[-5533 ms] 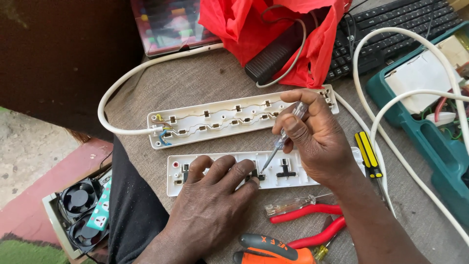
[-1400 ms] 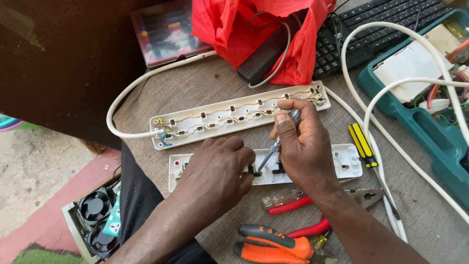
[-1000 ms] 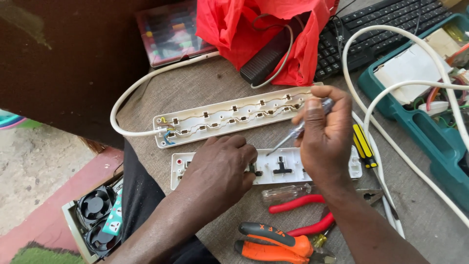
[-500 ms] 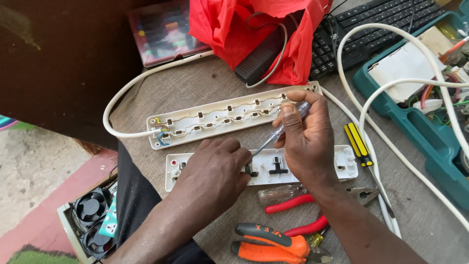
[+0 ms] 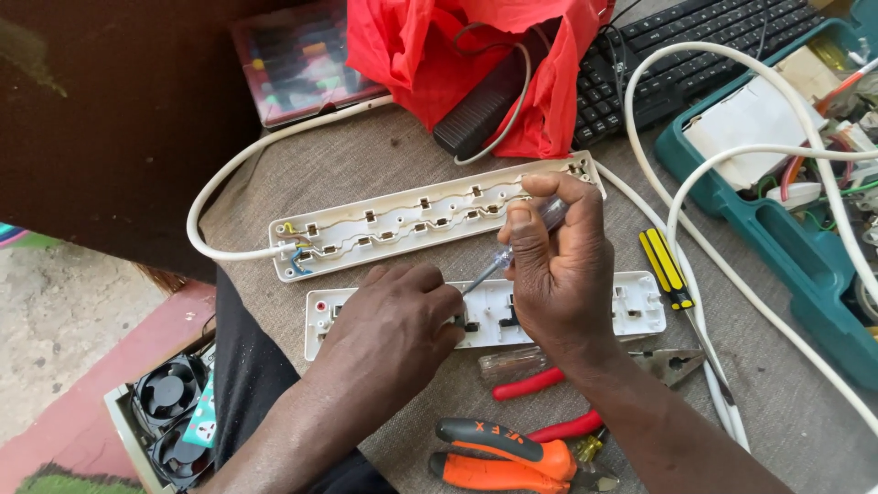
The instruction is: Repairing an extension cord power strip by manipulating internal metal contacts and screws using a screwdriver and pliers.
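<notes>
A grey worktop (image 5: 366, 174) carries 2 halves of a white power strip. The larger half, the opened base (image 5: 412, 224) with its metal contact rails and white cable (image 5: 219, 178), lies further from the person. Just nearer lies the socket cover (image 5: 631, 306), a light, stiff plastic shell that would probably slide unless it is pinned flat.

The left hand (image 5: 389, 320) presses down on the cover's middle, fingers curled. The right hand (image 5: 558, 265) pinches a slim clear-handled screwdriver (image 5: 508, 252) by its handle, tip angled at the cover beside the left fingers. Red-handled pliers (image 5: 549, 384) and orange-handled cutters (image 5: 503, 457) lie nearby.
</notes>
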